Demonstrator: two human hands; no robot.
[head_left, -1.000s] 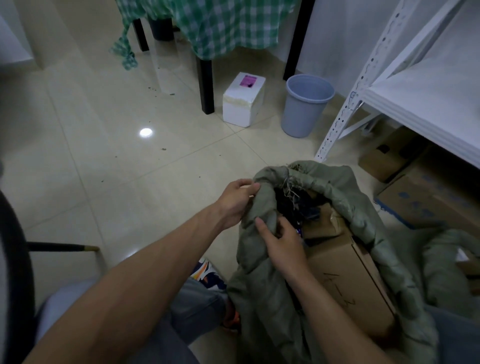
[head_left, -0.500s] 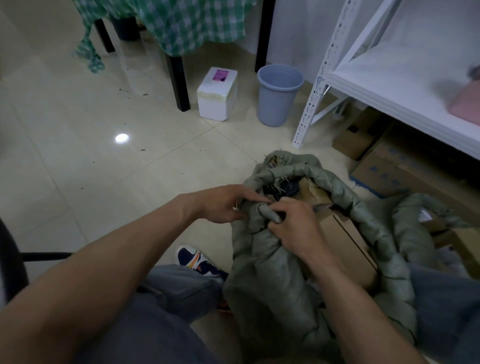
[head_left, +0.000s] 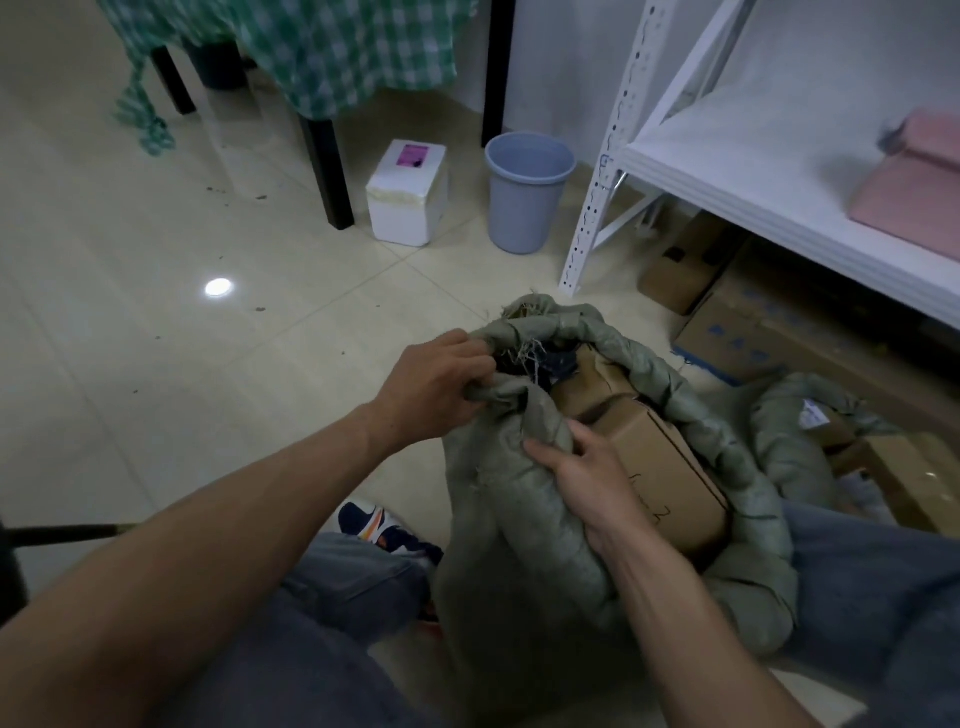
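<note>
While your left hand (head_left: 434, 387) bunches the sack's rolled rim (head_left: 524, 338), your right hand (head_left: 589, 470) pinches its cloth beside the cardboard box (head_left: 670, 467).

Floor: pale glossy tiles (head_left: 156, 374) with a round glare spot (head_left: 218, 287) and scattered dark crumbs.
Table: black leg (head_left: 326, 171) under a green checked cloth (head_left: 337, 47).
Foam box: white (head_left: 408, 202), pink label on top, just beside the leg.
Bin: blue-grey (head_left: 524, 213), upright, between foam box and rack.
Rack: white metal upright (head_left: 605, 156); its shelf holds a pink item (head_left: 914, 192) (too blurred to identify).
Under the shelf: plain brown carton (head_left: 680, 270) and blue-printed carton (head_left: 753, 343).
Shoe: navy, white and orange (head_left: 382, 530), on the tiles.
</note>
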